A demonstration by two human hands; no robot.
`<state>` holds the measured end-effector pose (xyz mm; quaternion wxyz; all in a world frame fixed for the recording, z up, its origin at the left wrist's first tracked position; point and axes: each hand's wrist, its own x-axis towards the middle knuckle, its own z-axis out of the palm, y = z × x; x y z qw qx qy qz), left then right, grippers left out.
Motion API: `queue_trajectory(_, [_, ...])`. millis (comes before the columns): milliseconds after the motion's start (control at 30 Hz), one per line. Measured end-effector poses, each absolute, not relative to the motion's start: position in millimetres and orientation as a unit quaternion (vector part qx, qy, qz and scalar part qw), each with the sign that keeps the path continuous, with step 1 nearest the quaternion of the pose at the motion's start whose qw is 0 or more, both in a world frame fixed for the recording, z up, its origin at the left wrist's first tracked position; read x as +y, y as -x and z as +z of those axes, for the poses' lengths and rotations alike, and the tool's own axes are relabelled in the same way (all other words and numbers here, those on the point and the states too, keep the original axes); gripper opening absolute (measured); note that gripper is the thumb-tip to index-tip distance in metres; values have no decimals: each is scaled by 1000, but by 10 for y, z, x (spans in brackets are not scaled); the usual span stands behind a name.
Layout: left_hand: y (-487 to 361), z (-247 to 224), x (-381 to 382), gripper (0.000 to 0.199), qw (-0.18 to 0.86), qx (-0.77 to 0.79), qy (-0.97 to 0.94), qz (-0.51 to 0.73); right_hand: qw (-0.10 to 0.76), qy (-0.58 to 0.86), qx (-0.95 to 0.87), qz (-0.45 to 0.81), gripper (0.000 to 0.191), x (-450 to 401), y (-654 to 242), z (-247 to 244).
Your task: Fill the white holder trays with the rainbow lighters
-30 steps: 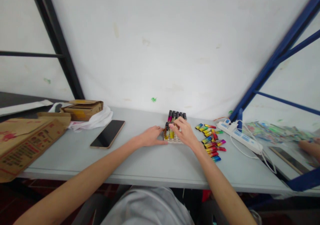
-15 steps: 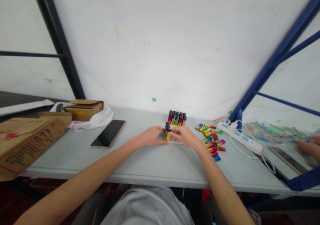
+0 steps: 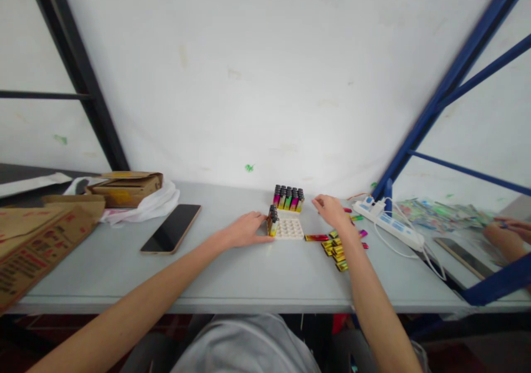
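Observation:
A white tray with round holes (image 3: 290, 228) lies on the grey table, with a row of upright lighters (image 3: 272, 221) along its left side. My left hand (image 3: 248, 229) rests at the tray's left edge, thumb and fingers apart, holding nothing. Behind the holes stands a block of upright lighters with black tops (image 3: 288, 198). My right hand (image 3: 330, 211) is to the right of the tray, over the back of the loose lighters, fingers curled; what they hold, if anything, is hidden. Loose colourful lighters (image 3: 337, 249) lie beside and below that hand.
A phone (image 3: 171, 229) lies at the left, near cardboard boxes (image 3: 50, 234) and a white bag (image 3: 160, 202). A white power strip (image 3: 389, 223) with cables is at the right. Beyond the blue frame (image 3: 431, 107), another person's hands (image 3: 508, 237) are near plastic wrappers (image 3: 440, 215).
My right hand has moved off the tray to the right, uncovering its holes. Several loose lighters now lie nearer the tray and differently arranged. My left hand remains beside the tray. The view has shifted slightly.

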<state>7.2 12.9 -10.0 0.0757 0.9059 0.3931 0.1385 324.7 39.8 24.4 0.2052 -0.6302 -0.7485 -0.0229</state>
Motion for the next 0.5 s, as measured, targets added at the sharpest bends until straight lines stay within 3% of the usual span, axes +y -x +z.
queue_trajectory(167, [-61, -87, 141, 60, 88, 382, -906, 158, 114, 704, -701, -28, 41, 638, -3540, -38])
queue_trajectory(500, [37, 70, 112, 58, 89, 378, -914, 118, 105, 653, -750, 10, 18, 604, -3425, -52])
